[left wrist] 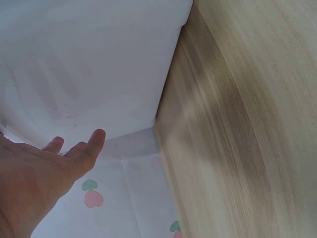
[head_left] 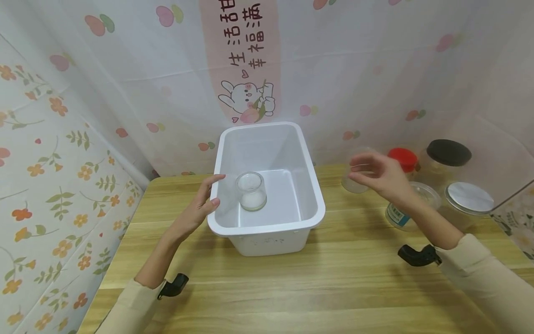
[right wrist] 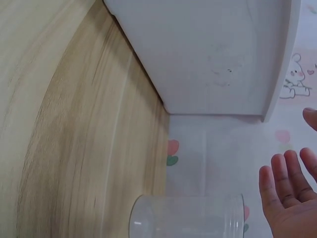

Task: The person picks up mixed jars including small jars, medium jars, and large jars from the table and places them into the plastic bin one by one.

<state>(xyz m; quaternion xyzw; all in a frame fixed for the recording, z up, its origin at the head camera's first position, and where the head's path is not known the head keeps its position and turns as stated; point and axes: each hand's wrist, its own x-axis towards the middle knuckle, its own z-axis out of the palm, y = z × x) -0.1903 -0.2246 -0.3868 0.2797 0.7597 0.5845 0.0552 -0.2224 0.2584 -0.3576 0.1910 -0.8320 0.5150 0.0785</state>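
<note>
A white plastic tub [head_left: 267,228] sits on a wood-grain table [head_left: 292,287], a short, clear, round jar [head_left: 251,191] standing upright inside near its left wall. The tub is deep, with rounded corners, a broad rim and small dark scuffs outside. A person's left hand [head_left: 193,211], fingers and thumb apart, is at the left rim; whether it touches cannot be told. The right hand [head_left: 385,178], well apart from the left, has its fingers loosely bent beside a taller see-through container [right wrist: 190,218], gripping nothing. At right are a red lid [head_left: 403,159], a black lid [head_left: 448,152], a silver lid [head_left: 470,197] and a blue label [head_left: 397,215] with print too small to read. On the curtain [head_left: 167,93], characters including 生活 and 幸福 run above a cartoon rabbit [head_left: 246,97], cut off at the top. The right hand partly hides the see-through container from the head camera; the right wrist view crops it.
</note>
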